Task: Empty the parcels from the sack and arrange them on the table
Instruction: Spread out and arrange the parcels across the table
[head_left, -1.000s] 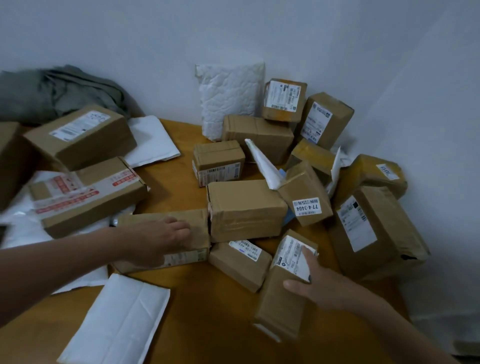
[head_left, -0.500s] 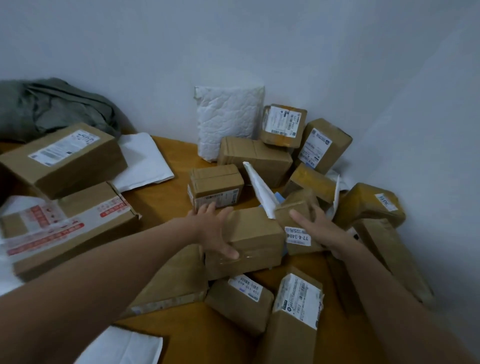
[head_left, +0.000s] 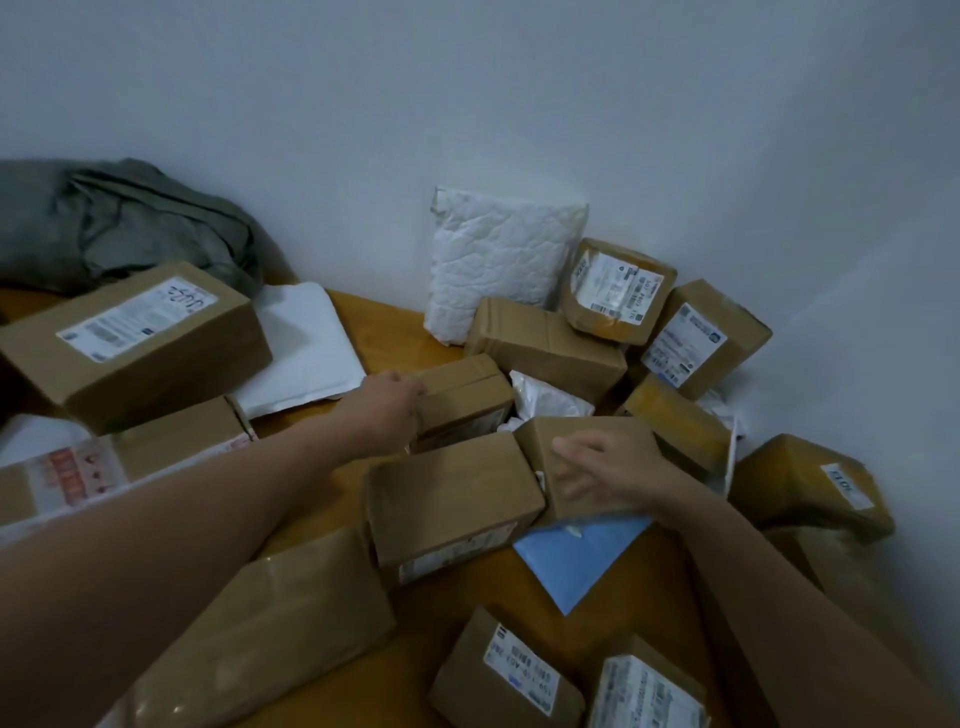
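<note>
Brown cardboard parcels and white mailers lie scattered over the orange wooden table. My left hand reaches across to a small brown box near the middle, fingers curled against its left end. My right hand lies on a tilted brown box with its fingers fairly straight and spread. That box sits partly on a blue envelope. A larger taped box stands between my two forearms. The crumpled grey-green sack lies at the back left against the wall.
A white padded mailer leans on the wall behind stacked labelled boxes. A big labelled box rests on others at the left, beside a flat white mailer. More boxes crowd the right corner and near edge.
My left hand moved off the middle box and further back to the small brown box. My right hand stayed on the tilted box, which has shifted and uncovered the blue envelope.
</note>
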